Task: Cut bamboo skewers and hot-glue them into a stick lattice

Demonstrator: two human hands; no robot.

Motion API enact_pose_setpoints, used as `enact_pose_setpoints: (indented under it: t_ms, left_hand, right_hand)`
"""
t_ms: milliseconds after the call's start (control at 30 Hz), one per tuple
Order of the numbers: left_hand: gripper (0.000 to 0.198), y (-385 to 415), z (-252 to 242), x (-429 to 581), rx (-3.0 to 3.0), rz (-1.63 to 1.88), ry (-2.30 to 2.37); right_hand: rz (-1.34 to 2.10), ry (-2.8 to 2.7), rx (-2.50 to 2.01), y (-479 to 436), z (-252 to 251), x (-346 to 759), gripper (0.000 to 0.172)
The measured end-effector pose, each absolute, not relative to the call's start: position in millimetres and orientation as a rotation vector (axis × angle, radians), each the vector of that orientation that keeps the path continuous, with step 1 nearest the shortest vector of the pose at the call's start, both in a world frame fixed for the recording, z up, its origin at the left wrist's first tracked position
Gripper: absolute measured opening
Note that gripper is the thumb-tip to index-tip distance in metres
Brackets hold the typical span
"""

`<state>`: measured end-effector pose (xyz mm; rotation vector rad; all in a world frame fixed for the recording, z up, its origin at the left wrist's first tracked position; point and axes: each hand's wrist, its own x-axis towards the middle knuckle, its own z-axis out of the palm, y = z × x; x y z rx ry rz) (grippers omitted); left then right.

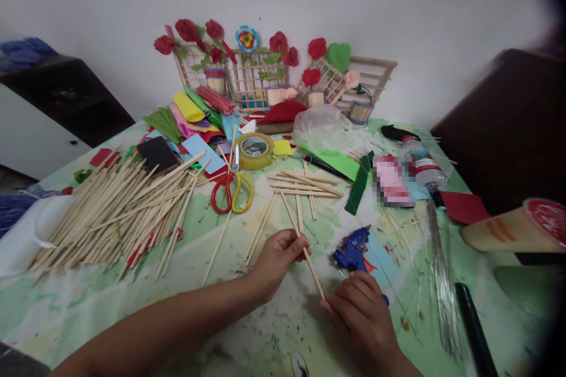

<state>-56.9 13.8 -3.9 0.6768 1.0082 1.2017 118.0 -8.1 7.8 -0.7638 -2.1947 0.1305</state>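
A thin wooden stick (314,274) slants across the middle, its far end near a loose cluster of crossed wooden sticks (305,185). My left hand (280,256) pinches this stick partway along. At its near end, my right hand (365,318) is closed, thumb and fingertips on the tip. Just beyond the right hand lies a blue glue gun (351,248), partly covered by that hand. Left of the cluster are scissors (232,177) with one red and one yellow handle. A few more sticks (260,227) lie beside my left hand.
A big pile of wooden sticks (132,212) covers the left. Behind are a tape roll (265,160), coloured paper (188,107) and stick trellises with paper flowers (278,41) against the wall. To the right are wires (437,283), a bottle (428,168) and a lidded cup (504,230).
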Motion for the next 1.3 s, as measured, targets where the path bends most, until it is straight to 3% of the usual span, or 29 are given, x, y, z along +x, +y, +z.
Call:
enact_pose_setpoints:
  t_ms: [200, 400, 600, 800, 1033, 1300]
  left_hand:
    - [0.029, 18, -4, -62, 0.738, 1.203, 1.137]
    - [0.038, 17, 7, -65, 0.934, 0.964, 1.187]
    - [0.038, 7, 7, -61, 1.149, 0.59, 0.904]
    - [0.035, 0, 8, -55, 1.369, 0.436, 0.764]
    - [0.036, -6, 9, -52, 1.542, 0.394, 0.832]
    - [0.033, -12, 15, -49, 1.53, 0.41, 0.932]
  right_hand:
    - [0.201, -2.248, -0.771, -9, 9, 124, 0.009]
    - [0.422, -2.106, -0.901, -8, 6, 132, 0.012]
    - [0.639, -1.911, -1.048, -9, 5, 133, 0.007]
    - [0.765, -1.86, -1.046, -13, 11, 126, 0.008]
    - [0.821, -1.725, -1.166, -21, 16, 115, 0.028]
    - [0.851, -1.693, -1.182, -23, 19, 117, 0.031]
